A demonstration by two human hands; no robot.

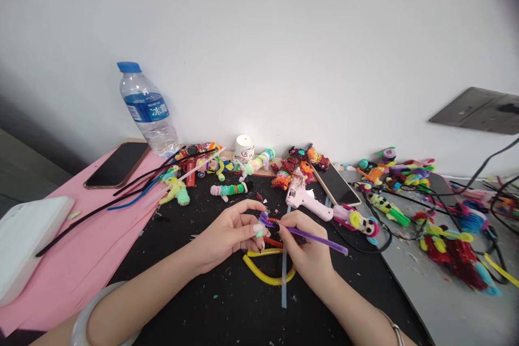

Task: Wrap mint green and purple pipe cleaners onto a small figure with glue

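Note:
Above the black mat, my two hands meet over a purple pipe cleaner (318,239). One end of it is coiled near the left fingertips, and the long straight tail points out to the right. My left hand (235,231) is closed, pinching the coiled end; a bit of light green shows at its thumb. My right hand (310,246) pinches the pipe cleaner just beside the coil, thumb against fingers. Below the hands lies a yellow looped handle (267,279) with red parts, partly hidden. A translucent glue stick (284,286) lies across it.
A pink glue gun (310,203) lies behind my right hand, near a phone (338,186). Several pipe-cleaner figures (231,188) line the back and right. On the left are a water bottle (148,113), another phone (117,165), a white box (34,243) and black pipe cleaners (93,220).

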